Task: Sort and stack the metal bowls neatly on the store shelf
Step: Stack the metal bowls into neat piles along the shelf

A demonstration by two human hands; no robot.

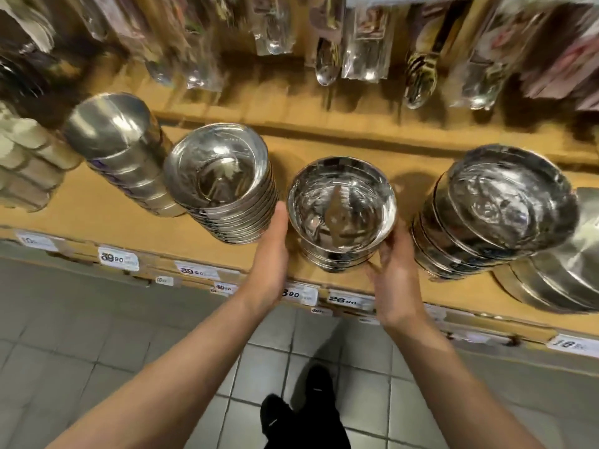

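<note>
Steel bowls: a short stack of shiny metal bowls (342, 218) sits near the front edge of the shelf, open side up, between two other piles.
Left hand: the left hand (270, 254) lies flat against the left side of the short stack, fingers straight and pressed together, thumb tip near the top rim; likely steadying it.
Right hand: the right hand (393, 270) cups the stack's right side low down, fingers lightly curved against the lower bowls; whether they hook under the base is hidden.
Why held so: a palm on each side looks meant to square the bowls up or slide the whole stack as one.
Taller stack: a higher pile of nested bowls (223, 189) stands just left, leaning slightly, close to the left hand.
Right pile: wider shallow bowls (499, 209) are stacked to the right, tilted and uneven, so probably yet to be tidied.
Far left: upturned bowls (110, 134) form a leaning column.
Shelf: tan wooden shelf (97, 209) with price tags (118, 258) along its front lip.
Above: packaged spoons (327, 59) hang, blurred.
</note>
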